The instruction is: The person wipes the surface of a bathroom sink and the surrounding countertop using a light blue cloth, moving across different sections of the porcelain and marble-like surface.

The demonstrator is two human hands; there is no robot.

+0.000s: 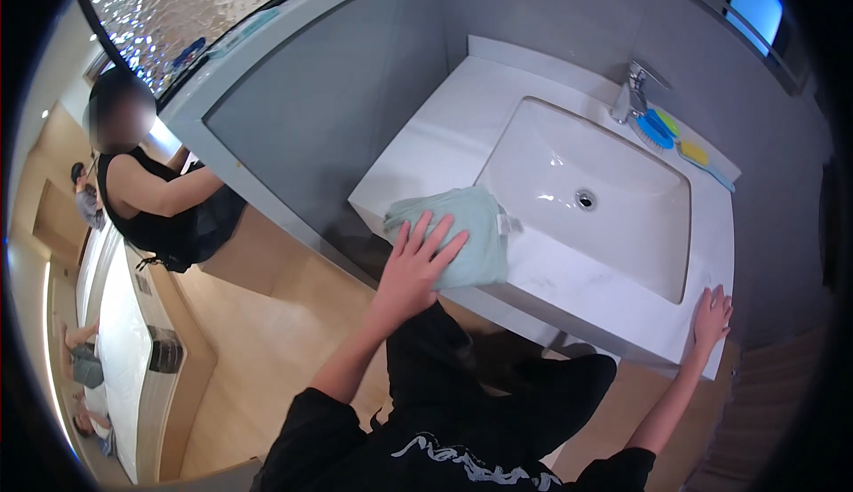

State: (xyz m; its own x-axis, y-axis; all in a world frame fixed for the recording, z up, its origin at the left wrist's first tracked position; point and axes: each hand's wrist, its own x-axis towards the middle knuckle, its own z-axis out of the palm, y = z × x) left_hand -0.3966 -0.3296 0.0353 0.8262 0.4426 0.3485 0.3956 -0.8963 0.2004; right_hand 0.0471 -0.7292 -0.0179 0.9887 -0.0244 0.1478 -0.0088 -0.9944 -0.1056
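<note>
My left hand (pixel 420 265) lies with fingers spread on a folded pale green cloth (pixel 476 239), at the front left corner of the white washbasin counter (pixel 426 139). The cloth bears a small white tag and hangs slightly over the front edge. My right hand (pixel 713 315) rests on the counter's right front corner, holding nothing. Between and behind the hands is the rectangular sink (pixel 600 159) with a round metal drain (pixel 586 200). No water shows in it.
Behind the sink stand a chrome faucet (pixel 636 92), a blue brush (pixel 654 130) and a yellow-headed brush (pixel 696 155). A grey partition (pixel 333 105) borders the left side. Beyond it a person in black (pixel 160 205) stands; further people are near a mattress (pixel 123 332).
</note>
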